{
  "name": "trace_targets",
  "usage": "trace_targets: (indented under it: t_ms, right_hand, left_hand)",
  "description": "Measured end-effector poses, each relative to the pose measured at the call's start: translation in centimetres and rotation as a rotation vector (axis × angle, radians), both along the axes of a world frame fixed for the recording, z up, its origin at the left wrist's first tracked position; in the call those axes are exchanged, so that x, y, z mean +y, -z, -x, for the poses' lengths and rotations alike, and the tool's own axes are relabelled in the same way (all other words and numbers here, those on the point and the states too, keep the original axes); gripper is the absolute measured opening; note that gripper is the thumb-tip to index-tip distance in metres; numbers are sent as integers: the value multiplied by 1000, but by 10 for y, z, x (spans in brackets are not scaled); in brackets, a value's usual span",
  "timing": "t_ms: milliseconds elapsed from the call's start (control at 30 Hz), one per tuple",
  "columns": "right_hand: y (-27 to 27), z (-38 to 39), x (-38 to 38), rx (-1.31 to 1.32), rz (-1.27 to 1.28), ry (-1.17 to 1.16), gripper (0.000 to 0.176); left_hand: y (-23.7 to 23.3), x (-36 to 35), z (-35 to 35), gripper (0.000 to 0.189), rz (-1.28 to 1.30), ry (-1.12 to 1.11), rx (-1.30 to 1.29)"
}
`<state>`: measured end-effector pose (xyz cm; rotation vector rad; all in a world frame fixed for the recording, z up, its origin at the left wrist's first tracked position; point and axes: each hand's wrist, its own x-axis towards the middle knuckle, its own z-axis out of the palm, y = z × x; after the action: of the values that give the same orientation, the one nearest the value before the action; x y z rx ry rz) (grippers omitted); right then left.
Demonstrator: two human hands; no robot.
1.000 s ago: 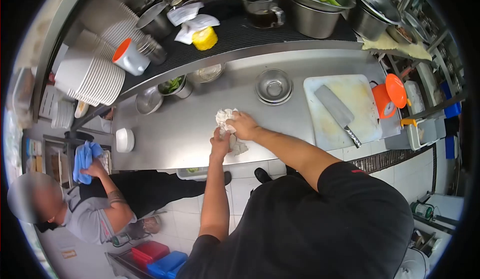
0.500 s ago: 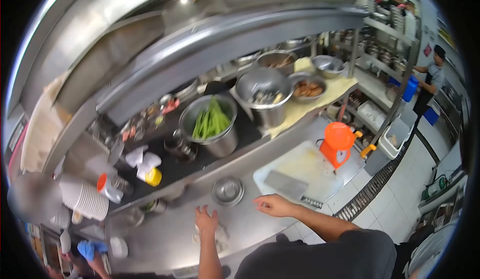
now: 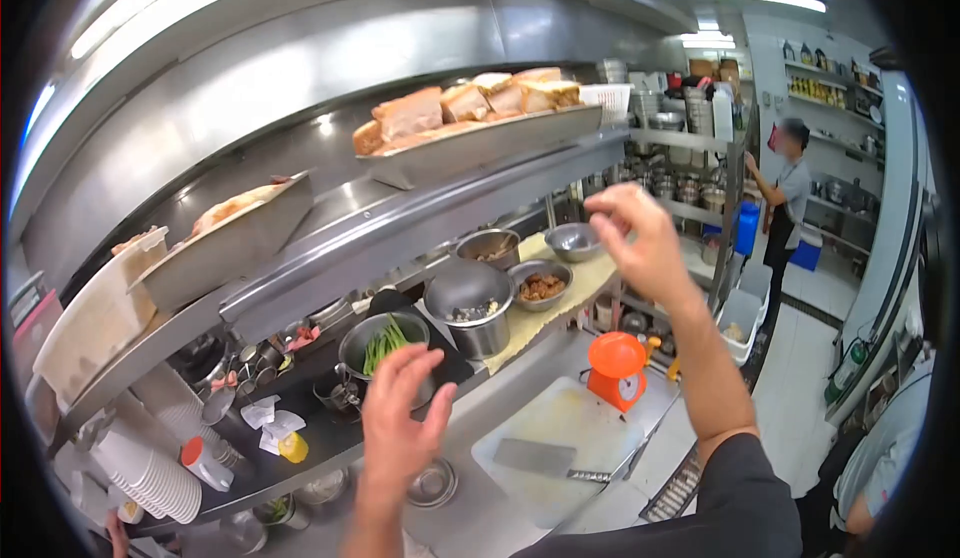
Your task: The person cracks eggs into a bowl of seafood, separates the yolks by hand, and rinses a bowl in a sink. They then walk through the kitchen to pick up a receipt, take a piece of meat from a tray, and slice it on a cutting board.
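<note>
My left hand (image 3: 400, 413) is raised over the counter, fingers and thumb spread, holding nothing. In the view it partly covers a pot of green vegetables (image 3: 383, 343). My right hand (image 3: 640, 243) is lifted higher, near the shelf's front edge, with curved fingers apart from the thumb and nothing in them. Above and beyond it, a metal tray (image 3: 470, 150) heaped with cooked meat slabs (image 3: 465, 103) rests on the overhead shelf (image 3: 400, 223). Below lies a cleaver (image 3: 535, 456) on a white cutting board (image 3: 590, 428).
An orange scale (image 3: 617, 358) stands behind the board. Metal bowls (image 3: 540, 286) line the back ledge. At left are stacked white bowls (image 3: 150, 473), another meat tray (image 3: 230, 238) and a white plastic tub (image 3: 95, 328). A person (image 3: 790, 193) stands at the far right.
Both my hands have risen from the counter, the right one up and to the right. The view has tilted upward, bringing the meat trays on the shelf into sight.
</note>
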<state>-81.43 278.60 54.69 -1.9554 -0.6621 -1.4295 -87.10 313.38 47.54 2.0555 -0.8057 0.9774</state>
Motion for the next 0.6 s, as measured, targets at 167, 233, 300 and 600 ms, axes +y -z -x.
trace_targets:
  t_ms: [167, 233, 300, 600]
  right_hand:
    - [-111, -28, -28, 5, 185, 223, 21]
    - [-146, -47, -38, 56, 276, 291, 27]
    - [-166, -72, -50, 111, 357, 369, 32]
    - [-208, -129, -97, 394, 432, 273, 38]
  left_hand:
    - [-74, 6, 6, 38, -75, -53, -300]
    - [-96, -1, -4, 38, -94, -63, -390]
    - [-117, -10, -14, 36, -143, -113, -426]
    - [-166, -71, -71, 43, -342, -453, -538]
